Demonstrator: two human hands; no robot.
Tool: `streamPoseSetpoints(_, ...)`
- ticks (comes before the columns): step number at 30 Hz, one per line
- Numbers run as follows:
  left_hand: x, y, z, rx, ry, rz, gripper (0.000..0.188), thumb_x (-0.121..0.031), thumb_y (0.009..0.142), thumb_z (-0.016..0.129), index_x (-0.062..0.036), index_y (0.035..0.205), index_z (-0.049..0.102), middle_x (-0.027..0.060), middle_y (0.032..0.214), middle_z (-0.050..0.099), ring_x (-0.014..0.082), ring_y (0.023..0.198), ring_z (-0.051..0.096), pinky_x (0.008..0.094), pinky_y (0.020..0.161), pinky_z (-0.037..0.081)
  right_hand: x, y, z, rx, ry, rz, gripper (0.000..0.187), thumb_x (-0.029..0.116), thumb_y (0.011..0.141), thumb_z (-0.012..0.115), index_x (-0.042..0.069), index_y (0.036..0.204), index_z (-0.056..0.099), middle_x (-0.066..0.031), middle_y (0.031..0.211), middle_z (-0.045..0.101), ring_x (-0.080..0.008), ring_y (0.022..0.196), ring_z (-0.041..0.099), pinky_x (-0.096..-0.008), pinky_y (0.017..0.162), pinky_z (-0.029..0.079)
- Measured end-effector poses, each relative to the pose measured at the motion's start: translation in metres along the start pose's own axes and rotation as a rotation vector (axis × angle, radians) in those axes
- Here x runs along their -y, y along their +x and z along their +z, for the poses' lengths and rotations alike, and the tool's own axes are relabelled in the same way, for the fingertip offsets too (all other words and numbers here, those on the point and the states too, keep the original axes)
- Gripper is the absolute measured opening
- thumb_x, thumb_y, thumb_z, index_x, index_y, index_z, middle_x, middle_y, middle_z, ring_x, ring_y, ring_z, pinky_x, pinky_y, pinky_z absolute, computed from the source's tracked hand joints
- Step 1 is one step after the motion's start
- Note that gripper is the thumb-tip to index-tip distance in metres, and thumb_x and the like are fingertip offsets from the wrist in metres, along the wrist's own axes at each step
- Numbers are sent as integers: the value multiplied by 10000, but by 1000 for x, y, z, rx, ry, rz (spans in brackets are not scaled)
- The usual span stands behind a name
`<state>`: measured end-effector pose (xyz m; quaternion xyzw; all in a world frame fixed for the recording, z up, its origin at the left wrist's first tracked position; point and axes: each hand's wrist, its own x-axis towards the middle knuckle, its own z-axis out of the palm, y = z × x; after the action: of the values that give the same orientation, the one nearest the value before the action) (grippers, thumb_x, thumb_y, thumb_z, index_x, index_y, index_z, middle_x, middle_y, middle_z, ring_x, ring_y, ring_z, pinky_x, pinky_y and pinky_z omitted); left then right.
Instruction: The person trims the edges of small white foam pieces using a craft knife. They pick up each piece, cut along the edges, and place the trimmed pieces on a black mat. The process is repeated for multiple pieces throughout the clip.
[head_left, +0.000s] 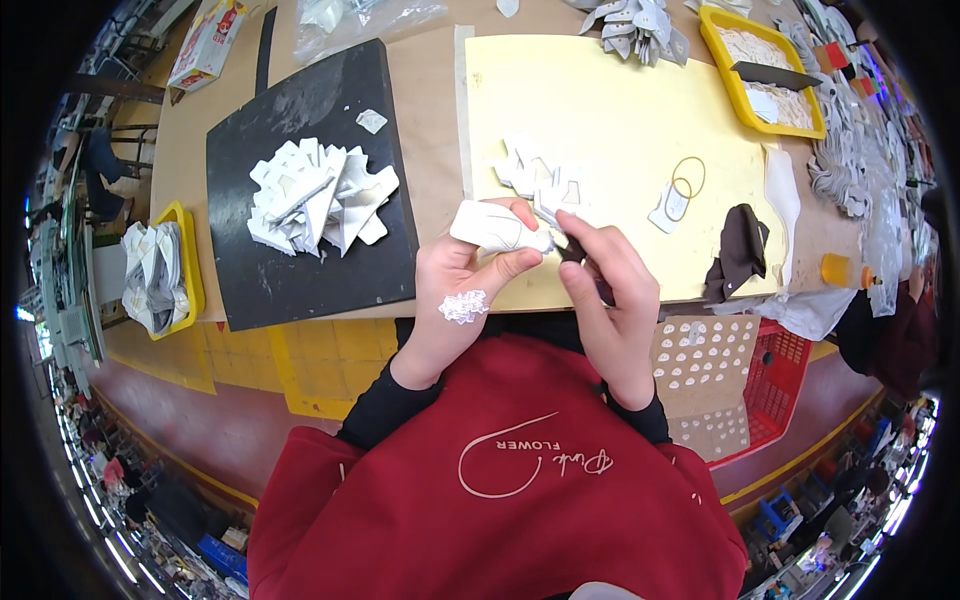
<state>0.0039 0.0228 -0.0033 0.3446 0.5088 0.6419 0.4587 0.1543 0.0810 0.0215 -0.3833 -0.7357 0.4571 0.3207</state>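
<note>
My left hand (447, 285) is closed on a curved white shoe-upper piece (485, 226), with the thumb below it and the fingers behind. A cluster of clear or whitish bits sticks to the back of that hand near the wrist. Close by on the right, my right hand (618, 300) pinches a small dark tool (573, 250) at the piece's right end; its exact kind is mostly hidden by the fingers. Just beyond both hands, several flat white pieces (540, 178) lie on a pale yellow sheet (610, 110). A larger heap of white pieces (318, 195) rests on a black board (300, 95) to the left.
A yellow tray (712, 50) of small beige pieces stands far right, a dark blade-like strip across it. Right of my hands lie rubber bands (690, 180) and a dark cloth (738, 250). Another yellow tray (190, 255) sits far left. A red crate (785, 375) stands below the table edge.
</note>
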Motion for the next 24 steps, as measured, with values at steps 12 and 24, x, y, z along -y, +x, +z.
streamPoseSetpoints(12, 0, 4, -2, 16, 68, 81, 149, -4, 823, 705, 29, 964, 671, 72, 1057, 635, 157, 977, 600, 284, 873, 476, -4, 2, 8, -64, 54, -150, 269, -39, 806, 687, 32, 1065, 693, -79, 815, 650, -139, 639, 592, -238, 519, 437)
streamPoseSetpoints(24, 0, 2, 1, -5, 166, 138, 157, -6, 827, 702, 25, 976, 663, 81, 1063, 631, 165, 954, 615, 276, 823, 499, -8, 0, 15, -94, 121, -90, 249, -62, 831, 647, 16, 1063, 691, -90, 843, 645, -154, 705, 601, -239, 607, 458)
